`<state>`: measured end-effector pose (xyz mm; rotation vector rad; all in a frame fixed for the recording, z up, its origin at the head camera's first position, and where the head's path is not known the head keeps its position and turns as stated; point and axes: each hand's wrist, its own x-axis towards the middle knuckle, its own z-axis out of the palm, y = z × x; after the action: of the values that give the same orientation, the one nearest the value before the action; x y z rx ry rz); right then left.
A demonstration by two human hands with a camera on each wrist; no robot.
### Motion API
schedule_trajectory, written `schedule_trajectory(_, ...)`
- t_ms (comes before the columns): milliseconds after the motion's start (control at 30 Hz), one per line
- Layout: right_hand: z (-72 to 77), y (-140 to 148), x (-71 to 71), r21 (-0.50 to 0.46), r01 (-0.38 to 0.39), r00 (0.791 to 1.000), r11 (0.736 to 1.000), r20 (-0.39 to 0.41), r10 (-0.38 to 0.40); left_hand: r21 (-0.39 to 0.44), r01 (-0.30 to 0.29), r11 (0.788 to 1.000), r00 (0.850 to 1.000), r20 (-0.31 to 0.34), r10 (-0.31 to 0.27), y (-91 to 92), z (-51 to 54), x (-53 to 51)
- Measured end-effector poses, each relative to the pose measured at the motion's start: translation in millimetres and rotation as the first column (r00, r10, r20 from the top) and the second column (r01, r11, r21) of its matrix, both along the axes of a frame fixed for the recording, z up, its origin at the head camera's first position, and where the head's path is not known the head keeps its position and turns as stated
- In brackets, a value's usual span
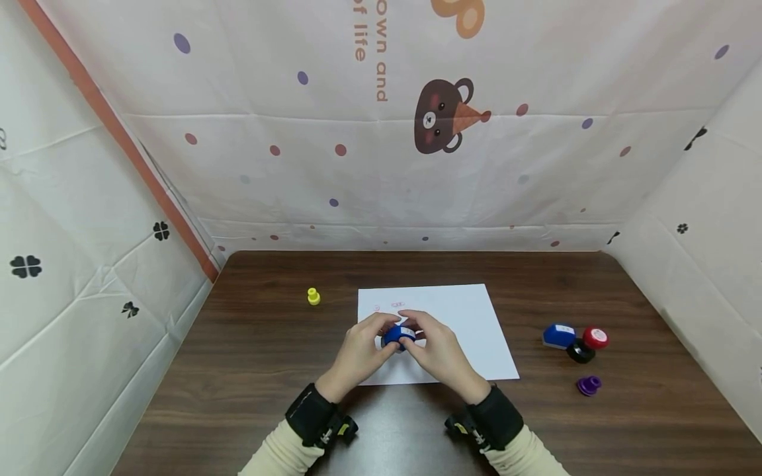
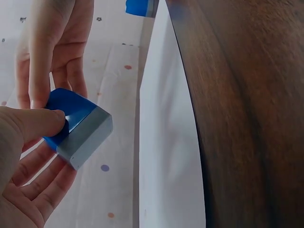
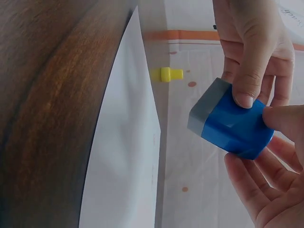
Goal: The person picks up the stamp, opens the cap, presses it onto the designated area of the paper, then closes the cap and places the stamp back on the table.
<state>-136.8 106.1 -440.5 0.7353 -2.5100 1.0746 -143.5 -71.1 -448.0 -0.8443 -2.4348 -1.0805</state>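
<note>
Pinching the stamp (image 3: 237, 126) over the paper (image 1: 470, 330), both hands share it: the left hand (image 1: 359, 350) sets its thumb on the blue body, fingers curled behind, and the right hand (image 1: 440, 347) holds the blue end between thumb and fingertips. Neither hand is spread wide; each closes just to the stamp's width. It looks like hard plastic, so probably light, stiff and not easily broken, though the glossy blue sides may slip under dry fingertips. The best hold seems to be across those sides, with a modest squeeze, leaving the grey end free.
</note>
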Motion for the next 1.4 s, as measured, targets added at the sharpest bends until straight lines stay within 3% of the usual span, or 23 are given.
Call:
schedule_trajectory(367,0.7,11.3,2.3,0.01,0.017,1.0,1.0,-0.016,-0.017,0.001,-0.07,0.998,0.994,0.083,0.07,-16.9,-0.5,-5.0)
schedule_trajectory(567,-4.1,26.4,2.3,0.009,0.035,0.999,0.999,-0.029,-0.034,0.008,-0.174,0.985,0.98,0.095,0.172,-38.4,-4.3,-13.5)
schedule_trajectory(767,-6.0,43.0,3.9,0.014,0.053,0.996,0.998,-0.069,-0.052,0.009,-0.307,0.952,0.942,0.146,0.303,-66.6,-6.3,-17.7)
schedule_trajectory(967,-2.5,60.1,7.8,0.026,0.098,0.995,0.995,-0.011,-0.097,0.018,-0.401,0.916,0.907,0.148,0.394,-98.2,-11.4,-22.7)
schedule_trajectory(1200,-3.8,75.9,11.0,0.021,0.114,0.993,0.993,-0.001,-0.114,-0.006,-0.516,0.857,0.841,0.185,0.508,-129.8,-15.5,-25.2)
schedule_trajectory(1400,-4.6,84.2,13.1,0.03,0.118,0.993,0.993,-0.007,-0.118,-0.041,-0.57,0.821,0.8,0.203,0.565,-147.6,-17.2,-33.0)
